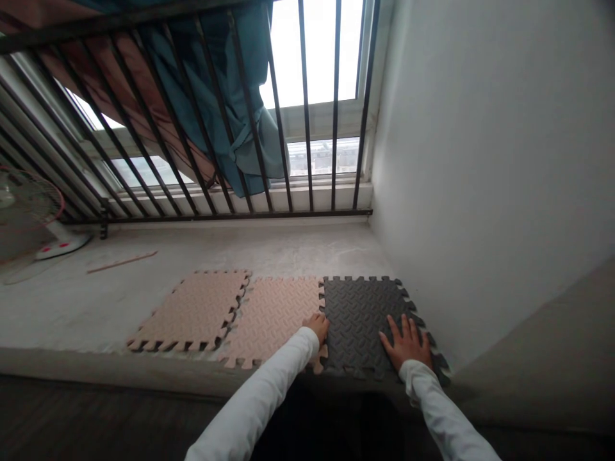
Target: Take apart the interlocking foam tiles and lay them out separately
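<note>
Over the seam where a pink foam mat tile (281, 307) meets a dark grey foam mat tile (358, 320), my left hand (316, 325) is closed with its fingers bent together at the pink tile's toothed edge. My right hand (407, 342) lies flat on the right part of the dark grey tile, fingers spread, holding nothing. The two tiles sit side by side with their toothed edges meeting. Another pink foam mat tile (195, 307) lies to the left, a narrow gap between it and the middle tile.
The tiles rest on a pale raised ledge (307, 246) with a front edge. A white wall (480, 192) borders the right. Behind stands a dark metal railing (288, 214) with blue and pink curtains (206, 96). A fan (62, 240) and thin brown strip (122, 262) are at left.
</note>
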The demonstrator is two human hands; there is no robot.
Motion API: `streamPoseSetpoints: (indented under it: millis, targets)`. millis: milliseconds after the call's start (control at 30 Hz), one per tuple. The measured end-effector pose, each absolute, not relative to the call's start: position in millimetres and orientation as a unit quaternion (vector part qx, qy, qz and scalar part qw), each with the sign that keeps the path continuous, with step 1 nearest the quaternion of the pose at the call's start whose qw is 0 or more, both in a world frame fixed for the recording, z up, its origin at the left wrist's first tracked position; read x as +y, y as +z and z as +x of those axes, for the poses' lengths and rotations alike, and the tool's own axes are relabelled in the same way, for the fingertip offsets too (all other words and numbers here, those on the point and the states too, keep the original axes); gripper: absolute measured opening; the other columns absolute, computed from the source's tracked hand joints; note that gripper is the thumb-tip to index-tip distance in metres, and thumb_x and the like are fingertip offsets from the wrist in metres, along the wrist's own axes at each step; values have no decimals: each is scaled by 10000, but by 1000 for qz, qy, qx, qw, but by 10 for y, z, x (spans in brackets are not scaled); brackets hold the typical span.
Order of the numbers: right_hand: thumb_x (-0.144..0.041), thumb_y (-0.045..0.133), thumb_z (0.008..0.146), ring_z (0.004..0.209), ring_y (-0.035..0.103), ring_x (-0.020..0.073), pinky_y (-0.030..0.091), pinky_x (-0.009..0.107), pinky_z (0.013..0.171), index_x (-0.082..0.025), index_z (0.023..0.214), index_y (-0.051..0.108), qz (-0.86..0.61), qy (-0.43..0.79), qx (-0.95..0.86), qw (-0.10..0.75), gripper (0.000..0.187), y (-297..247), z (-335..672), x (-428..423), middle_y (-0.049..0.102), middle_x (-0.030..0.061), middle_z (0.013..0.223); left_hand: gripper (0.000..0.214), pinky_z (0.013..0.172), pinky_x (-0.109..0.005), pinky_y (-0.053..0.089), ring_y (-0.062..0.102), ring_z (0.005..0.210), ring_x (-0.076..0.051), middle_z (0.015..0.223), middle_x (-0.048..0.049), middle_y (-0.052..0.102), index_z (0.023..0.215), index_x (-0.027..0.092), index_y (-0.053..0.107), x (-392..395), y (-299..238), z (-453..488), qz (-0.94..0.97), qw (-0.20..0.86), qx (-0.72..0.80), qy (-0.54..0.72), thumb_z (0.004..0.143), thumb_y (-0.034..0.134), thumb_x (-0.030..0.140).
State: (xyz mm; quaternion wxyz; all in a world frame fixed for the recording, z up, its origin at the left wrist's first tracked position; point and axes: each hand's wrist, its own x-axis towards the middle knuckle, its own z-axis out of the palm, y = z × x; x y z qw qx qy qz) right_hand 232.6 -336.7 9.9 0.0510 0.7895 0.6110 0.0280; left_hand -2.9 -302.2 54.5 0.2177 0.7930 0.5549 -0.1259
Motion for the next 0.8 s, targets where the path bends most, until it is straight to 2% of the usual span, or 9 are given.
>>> streamPoseSetpoints:
  millis: [67, 133, 200, 300, 367, 467, 633, 800]
  targets:
    - [-545, 327, 844, 1344, 202, 251, 122, 479, 1070, -286, 1390, 276, 789, 40, 611, 51, 606, 98, 2320, -3371, 224, 82, 1472, 582, 1026, -536, 332, 269, 1329, -287, 1457, -131, 305, 1275, 157, 417, -3005, 519, -72, 799, 221, 546, -120, 703, 519, 119]
    - [-544, 333, 842, 1341, 214, 243, 134, 462, 1069, -293, 1386, 285, 791, 57, 606, 60, 601, 102, 2311, -3376, 239, 78, 1467, 564, 1057, -439, 323, 321, 1306, -245, 1432, -108, 360, 1265, 168, 435, -2978, 478, -131, 812, 226, 532, -85, 708, 518, 160]
    - [-544, 343, 835, 1341, 217, 238, 145, 452, 1068, -303, 1382, 291, 793, 65, 602, 68, 600, 93, 2311, -3379, 246, 73, 1465, 582, 1086, -365, 281, 298, 1326, -211, 1456, -90, 328, 1317, 166, 384, -2940, 412, -189, 807, 221, 547, -36, 750, 481, 256]
    - [-545, 352, 823, 1340, 220, 241, 147, 460, 1067, -309, 1377, 302, 791, 74, 604, 58, 605, 31, 2339, -3377, 258, 76, 1461, 687, 1129, -430, 145, 110, 1393, -222, 1527, -84, 116, 1419, 133, 183, -2848, 278, -236, 768, 196, 609, -28, 816, 352, 415]
    - [-546, 332, 819, 1333, 237, 245, 151, 472, 1063, -299, 1373, 312, 786, 82, 612, 37, 607, -34, 2369, -3374, 270, 85, 1455, 694, 1128, -477, 85, 51, 1399, -225, 1530, -61, 59, 1432, 134, 131, -2752, 199, -236, 768, 178, 614, -49, 833, 278, 453]
    - [-541, 298, 814, 1324, 257, 251, 159, 485, 1059, -286, 1363, 335, 782, 89, 617, 11, 607, -121, 2402, -3371, 286, 94, 1447, 686, 1132, -456, 89, 57, 1399, -204, 1528, -21, 63, 1435, 153, 124, -2544, 141, -199, 789, 165, 590, -46, 838, 256, 465]
    - [-535, 305, 801, 1317, 272, 253, 172, 495, 1052, -305, 1344, 369, 786, 99, 610, 10, 593, -138, 2395, -3374, 301, 71, 1442, 642, 1134, -438, 114, 111, 1393, -182, 1517, -20, 146, 1425, 161, 180, -2165, 169, -56, 795, 158, 585, -9, 857, 246, 453]
    - [-523, 310, 813, 1320, 267, 244, 182, 483, 1049, -308, 1359, 343, 784, 98, 613, 35, 588, -59, 2382, -3384, 297, 59, 1445, 609, 1123, -449, 114, 136, 1386, -224, 1507, -91, 162, 1412, 78, 192, -2224, 202, 58, 786, 141, 602, 23, 884, 225, 381]
